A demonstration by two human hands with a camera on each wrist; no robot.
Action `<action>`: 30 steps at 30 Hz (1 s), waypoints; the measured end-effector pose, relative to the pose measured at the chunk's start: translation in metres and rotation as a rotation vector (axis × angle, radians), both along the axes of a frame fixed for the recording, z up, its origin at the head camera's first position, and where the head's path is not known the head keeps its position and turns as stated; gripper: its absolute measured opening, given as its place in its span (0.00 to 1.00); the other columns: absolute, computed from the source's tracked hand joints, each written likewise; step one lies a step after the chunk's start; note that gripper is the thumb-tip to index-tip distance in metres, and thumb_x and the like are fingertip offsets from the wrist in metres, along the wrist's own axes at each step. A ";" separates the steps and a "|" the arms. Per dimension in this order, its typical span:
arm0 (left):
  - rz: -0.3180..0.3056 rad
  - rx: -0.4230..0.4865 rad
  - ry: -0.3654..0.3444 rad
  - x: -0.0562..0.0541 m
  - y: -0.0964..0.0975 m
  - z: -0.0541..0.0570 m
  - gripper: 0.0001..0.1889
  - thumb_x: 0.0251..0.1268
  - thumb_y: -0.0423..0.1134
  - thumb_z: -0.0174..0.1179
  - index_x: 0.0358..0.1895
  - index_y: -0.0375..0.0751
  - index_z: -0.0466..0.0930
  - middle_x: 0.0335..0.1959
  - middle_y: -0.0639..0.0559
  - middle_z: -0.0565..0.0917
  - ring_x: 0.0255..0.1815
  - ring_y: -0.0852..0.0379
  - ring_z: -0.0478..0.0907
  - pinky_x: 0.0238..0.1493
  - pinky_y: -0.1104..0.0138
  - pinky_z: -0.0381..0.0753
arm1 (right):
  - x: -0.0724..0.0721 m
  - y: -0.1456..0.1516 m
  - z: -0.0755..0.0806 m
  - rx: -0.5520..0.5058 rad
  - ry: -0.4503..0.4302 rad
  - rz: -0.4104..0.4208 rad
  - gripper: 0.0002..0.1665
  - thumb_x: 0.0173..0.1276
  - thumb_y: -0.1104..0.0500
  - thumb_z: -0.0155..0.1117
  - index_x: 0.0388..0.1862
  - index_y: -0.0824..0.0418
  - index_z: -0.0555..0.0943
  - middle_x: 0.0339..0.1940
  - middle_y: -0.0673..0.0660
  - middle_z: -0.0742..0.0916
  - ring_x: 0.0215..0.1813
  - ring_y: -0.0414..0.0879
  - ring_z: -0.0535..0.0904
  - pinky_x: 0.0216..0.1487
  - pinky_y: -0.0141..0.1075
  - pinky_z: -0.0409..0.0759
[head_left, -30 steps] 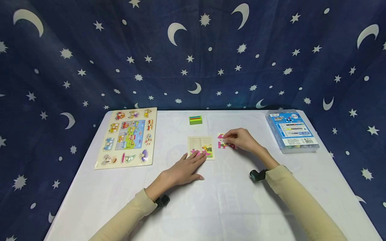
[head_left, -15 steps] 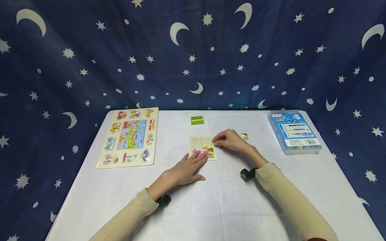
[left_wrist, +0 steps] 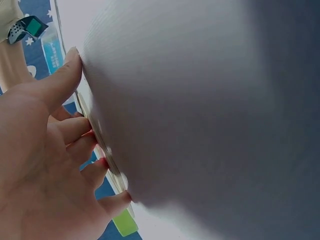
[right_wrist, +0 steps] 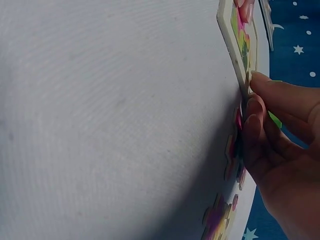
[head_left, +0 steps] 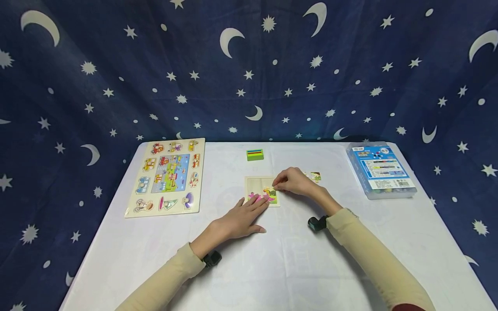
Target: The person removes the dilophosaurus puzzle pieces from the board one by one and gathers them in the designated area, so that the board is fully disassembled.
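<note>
In the head view, a small wooden jigsaw tray [head_left: 251, 185] lies mid-table, with pink, yellow and green pieces [head_left: 270, 193] in its near half. My left hand [head_left: 237, 220] lies palm down, fingers extended, with its fingertips on the pink part. At the tray's right edge is my right hand [head_left: 295, 181], fingers bent and tips close together; any piece between them is hidden. The right wrist view has its thumb and fingertips at the tray's [right_wrist: 231, 37] corner. Below that hand, a magenta jigsaw piece [right_wrist: 230, 150] and a purple-yellow one [right_wrist: 216, 220] lie on the cloth.
A large peg puzzle board [head_left: 132, 207] lies at the left. Behind the tray stands a small green box [head_left: 254, 157], and a clear plastic case with a blue label [head_left: 379, 168] is at the right back. Other loose pieces [head_left: 315, 176] lie beyond my right hand.
My right hand has moved left, from the loose pieces beside the tray to the tray's right edge, then barely shifted. My left hand has stayed on the tray.
</note>
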State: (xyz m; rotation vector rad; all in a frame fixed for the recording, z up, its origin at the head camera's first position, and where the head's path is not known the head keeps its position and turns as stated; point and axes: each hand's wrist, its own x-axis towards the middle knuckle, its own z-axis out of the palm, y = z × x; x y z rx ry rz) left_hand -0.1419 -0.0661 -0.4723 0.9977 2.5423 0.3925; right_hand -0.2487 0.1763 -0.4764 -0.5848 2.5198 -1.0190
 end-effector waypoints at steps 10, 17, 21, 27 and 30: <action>-0.005 -0.004 0.009 0.000 0.000 0.001 0.44 0.75 0.60 0.57 0.84 0.44 0.50 0.86 0.51 0.49 0.86 0.46 0.43 0.80 0.38 0.49 | -0.001 -0.002 0.002 0.021 0.003 -0.003 0.05 0.67 0.60 0.74 0.37 0.61 0.91 0.26 0.50 0.89 0.25 0.39 0.78 0.31 0.32 0.77; -0.002 -0.007 0.005 0.001 0.001 0.002 0.44 0.75 0.59 0.57 0.84 0.43 0.50 0.86 0.51 0.49 0.86 0.45 0.43 0.81 0.38 0.49 | -0.001 -0.003 0.006 0.000 -0.021 -0.009 0.04 0.66 0.60 0.74 0.35 0.60 0.89 0.26 0.51 0.88 0.24 0.40 0.77 0.30 0.33 0.76; 0.004 -0.004 0.000 0.000 0.001 0.002 0.44 0.74 0.59 0.57 0.84 0.44 0.50 0.86 0.51 0.50 0.86 0.45 0.44 0.81 0.38 0.49 | -0.001 -0.002 0.007 -0.026 -0.057 -0.005 0.04 0.67 0.61 0.74 0.35 0.61 0.88 0.26 0.53 0.88 0.23 0.41 0.78 0.28 0.33 0.77; 0.003 -0.009 0.009 0.001 0.001 0.000 0.44 0.74 0.59 0.58 0.84 0.44 0.50 0.86 0.51 0.49 0.86 0.46 0.44 0.81 0.39 0.50 | 0.001 -0.001 0.006 -0.070 -0.102 -0.011 0.04 0.68 0.62 0.72 0.37 0.62 0.89 0.27 0.54 0.90 0.27 0.44 0.84 0.30 0.35 0.82; 0.001 -0.008 0.010 0.001 0.001 0.000 0.44 0.74 0.60 0.57 0.84 0.44 0.50 0.86 0.52 0.49 0.86 0.46 0.43 0.81 0.39 0.50 | 0.002 0.001 0.007 -0.086 -0.107 -0.028 0.05 0.69 0.61 0.72 0.38 0.63 0.89 0.28 0.55 0.91 0.28 0.46 0.85 0.30 0.35 0.82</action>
